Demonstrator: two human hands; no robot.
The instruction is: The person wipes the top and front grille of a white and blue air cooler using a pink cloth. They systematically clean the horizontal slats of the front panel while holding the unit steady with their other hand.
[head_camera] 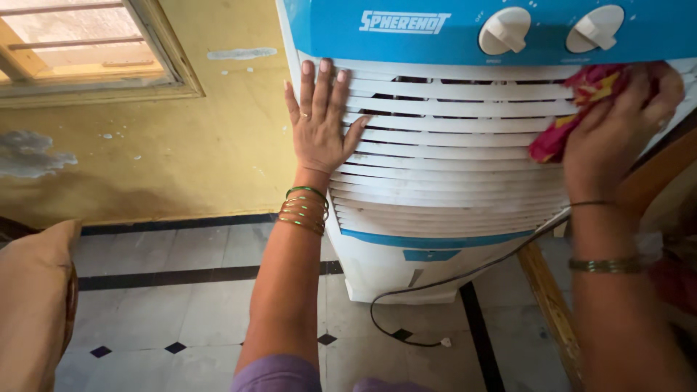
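Observation:
A white and blue air cooler (435,189) stands on the floor in front of me, with slatted louvres across its front and two white knobs (504,30) on its blue top panel. My left hand (319,120) lies flat, fingers spread, on the left side of the louvres. My right hand (617,131) presses a bunched red and yellow cloth (573,116) against the upper right of the louvres. Bangles circle both wrists.
A black cable (435,290) loops from the cooler onto the tiled floor (181,305). A yellow wall (181,145) with a wooden window frame (87,80) is at left. A tan cushion (33,305) sits at lower left, a wooden furniture edge (552,305) at right.

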